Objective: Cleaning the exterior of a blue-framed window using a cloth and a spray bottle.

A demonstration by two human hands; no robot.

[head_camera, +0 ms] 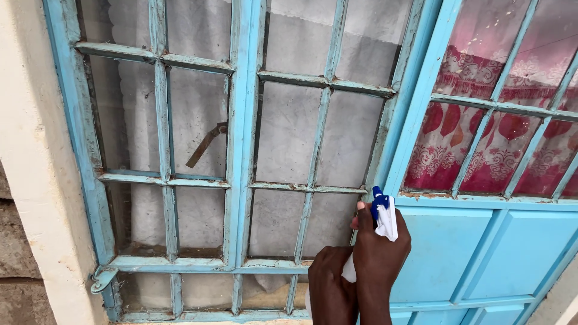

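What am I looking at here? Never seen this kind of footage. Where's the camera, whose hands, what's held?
There is no machine here. One camera sits on a person's head and looks forward and down, so the two hands at the bottom of the picture are the wearer's own.

The right hand grips a spray bottle with a white body and a blue nozzle, the nozzle aimed left at the window. The left hand sits just below it, against the lower part of the bottle; whether it grips the bottle is hard to tell.

In front is a light blue metal window frame with chipped paint, small glass panes and a pale curtain behind them. To the right stands a light blue door with a red patterned curtain behind its glass.
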